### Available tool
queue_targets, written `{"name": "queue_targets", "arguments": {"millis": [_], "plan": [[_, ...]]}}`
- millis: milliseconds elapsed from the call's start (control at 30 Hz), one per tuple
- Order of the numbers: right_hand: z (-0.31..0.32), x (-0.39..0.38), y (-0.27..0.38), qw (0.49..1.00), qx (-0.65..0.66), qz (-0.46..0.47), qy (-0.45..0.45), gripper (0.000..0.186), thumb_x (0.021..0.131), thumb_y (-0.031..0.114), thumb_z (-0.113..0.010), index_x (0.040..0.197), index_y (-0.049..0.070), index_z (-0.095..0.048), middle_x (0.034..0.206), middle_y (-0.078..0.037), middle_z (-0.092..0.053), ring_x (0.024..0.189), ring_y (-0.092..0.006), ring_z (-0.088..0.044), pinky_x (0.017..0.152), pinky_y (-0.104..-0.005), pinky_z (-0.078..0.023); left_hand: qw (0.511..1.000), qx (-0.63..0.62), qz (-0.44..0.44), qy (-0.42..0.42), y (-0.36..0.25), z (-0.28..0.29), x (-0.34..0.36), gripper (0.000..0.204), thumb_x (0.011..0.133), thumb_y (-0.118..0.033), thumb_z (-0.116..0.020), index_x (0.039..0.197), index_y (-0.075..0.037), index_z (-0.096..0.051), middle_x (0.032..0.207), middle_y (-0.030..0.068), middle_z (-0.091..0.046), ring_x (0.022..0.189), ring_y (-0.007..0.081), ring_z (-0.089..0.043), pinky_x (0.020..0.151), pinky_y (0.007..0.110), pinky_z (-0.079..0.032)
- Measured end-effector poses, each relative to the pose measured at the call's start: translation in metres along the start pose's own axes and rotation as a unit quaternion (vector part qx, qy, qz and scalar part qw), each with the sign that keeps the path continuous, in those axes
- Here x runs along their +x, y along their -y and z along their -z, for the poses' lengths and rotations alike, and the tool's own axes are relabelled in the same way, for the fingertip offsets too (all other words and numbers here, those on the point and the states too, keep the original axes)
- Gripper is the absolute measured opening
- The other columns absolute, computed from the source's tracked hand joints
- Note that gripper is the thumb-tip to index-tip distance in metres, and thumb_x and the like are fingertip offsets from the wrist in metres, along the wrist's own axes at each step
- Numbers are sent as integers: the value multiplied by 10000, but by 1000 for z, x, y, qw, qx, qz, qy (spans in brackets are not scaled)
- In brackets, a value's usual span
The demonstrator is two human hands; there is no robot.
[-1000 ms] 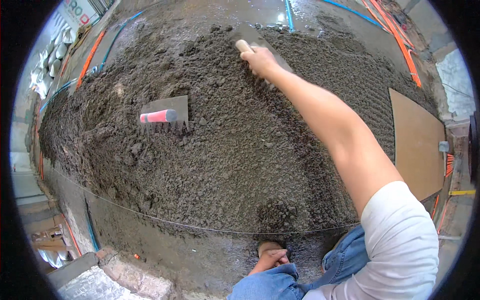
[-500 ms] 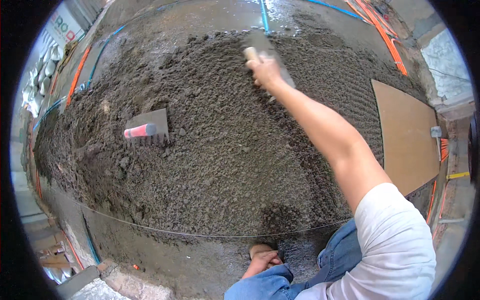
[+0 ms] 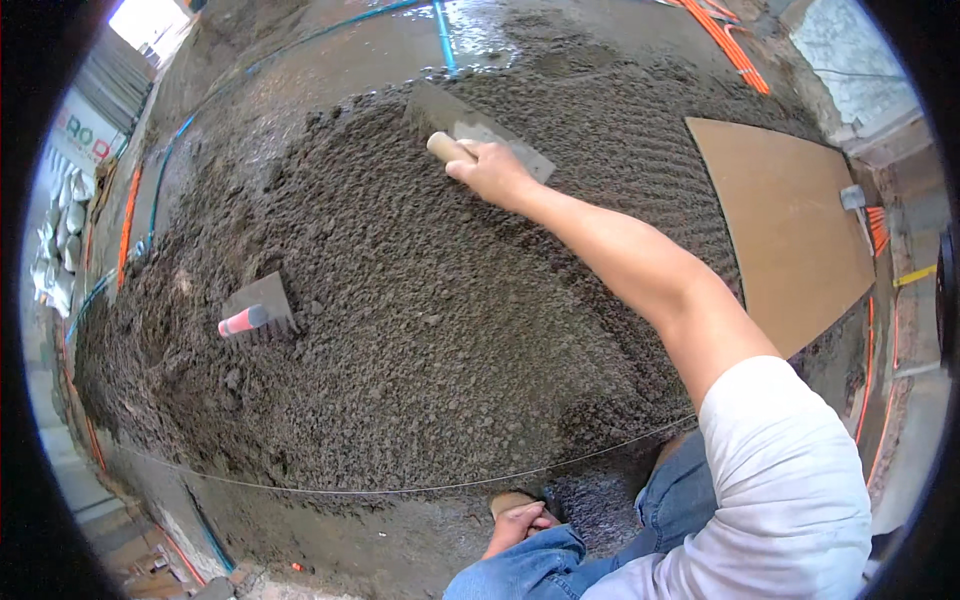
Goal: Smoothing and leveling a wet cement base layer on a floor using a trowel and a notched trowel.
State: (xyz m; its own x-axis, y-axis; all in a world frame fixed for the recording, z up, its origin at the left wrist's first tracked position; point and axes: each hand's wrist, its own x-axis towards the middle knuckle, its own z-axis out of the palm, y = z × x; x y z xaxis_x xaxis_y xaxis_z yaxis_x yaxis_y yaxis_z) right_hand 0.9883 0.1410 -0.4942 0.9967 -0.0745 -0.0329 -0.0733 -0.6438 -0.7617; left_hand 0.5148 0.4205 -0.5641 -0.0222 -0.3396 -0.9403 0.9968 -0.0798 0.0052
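My right hand (image 3: 495, 172) grips the pale wooden handle of a plastering trowel (image 3: 530, 158), arm stretched far forward. Its long steel blade rests on coarse, damp grey mortar (image 3: 430, 330). To the left, a notched trowel (image 3: 262, 305) with a red and grey handle lies on the mortar, with no hand on it. Low in the picture, beside my bent knee, my left hand (image 3: 522, 525) has its fingers curled. It lies against a tan rounded thing (image 3: 510, 502) that I cannot make out; the knee hides part of that arm.
A large tan board or tile (image 3: 790, 230) lies at the right, a hammer-like tool (image 3: 853, 198) at its edge. A taut string (image 3: 400, 491) crosses low in front of me. Orange conduits (image 3: 720, 45) and a blue pipe (image 3: 443, 35) run at the far side. White sacks (image 3: 70, 230) stand far left.
The view has shifted, so most things appear farther left. My right hand has drawn a little nearer with the trowel, whose blade now lies more crosswise. My left hand stays by the knee.
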Motion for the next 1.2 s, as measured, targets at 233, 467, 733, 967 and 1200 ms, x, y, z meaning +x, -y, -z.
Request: {"name": "queue_targets", "arguments": {"millis": [233, 467, 733, 967, 1200], "plan": [[82, 6, -76, 987, 61, -135, -59, 512, 829, 356, -579, 1224, 30, -578, 1183, -220, -608, 1134, -304, -567, 984, -401, -411, 999, -42, 9, -30, 4, -3, 10, 186, 925, -225, -596, 995, -69, -671, 743, 52, -680, 531, 123, -604, 445, 254, -477], [78, -29, -66, 999, -9, -51, -16, 603, 835, 438, -549, 1276, 27, -537, 1280, -206, -547, 1213, -346, -497, 1037, -388, -369, 999, 30, -30, -10, 11, 6, 15, 205, 930, -213, -589, 1022, -52, -676, 674, 19, -644, 506, 85, -540, 440, 224, -409], [138, -9, -132, 975, -23, -124, -182, 525, 808, 394, -593, 1181, 26, -606, 1042, -219, -653, 922, -335, -641, 836, -396, -486, 896, 284, -342, 9, 19, 9, 20, 213, 934, -172, -583, 1094, -59, -666, 709, 33, -650, 530, 90, -550, 469, 220, -420], [157, -35, -165, 935, -182, -217, -214, 554, 873, 352, -489, 1350, 83, -403, 1165, -230, -594, 975, -388, -618, 859, -483, -478, 1000, -2, -2, 9, -4, -1, 3, 274, 915, -180, -608, 1129, -14, -647, 766, 24, -666, 653, 89, -591, 574, 233, -472], [47, -6, -95, 978, -133, -110, -118, 529, 832, 84, -395, 1349, 84, -282, 1101, -217, -591, 846, -396, -656, 744, -517, -505, 988, 134, -37, -71, -10, -18, 1, 286, 913, -188, -609, 1120, 6, -650, 852, 27, -663, 716, 82, -575, 635, 229, -462]]}}
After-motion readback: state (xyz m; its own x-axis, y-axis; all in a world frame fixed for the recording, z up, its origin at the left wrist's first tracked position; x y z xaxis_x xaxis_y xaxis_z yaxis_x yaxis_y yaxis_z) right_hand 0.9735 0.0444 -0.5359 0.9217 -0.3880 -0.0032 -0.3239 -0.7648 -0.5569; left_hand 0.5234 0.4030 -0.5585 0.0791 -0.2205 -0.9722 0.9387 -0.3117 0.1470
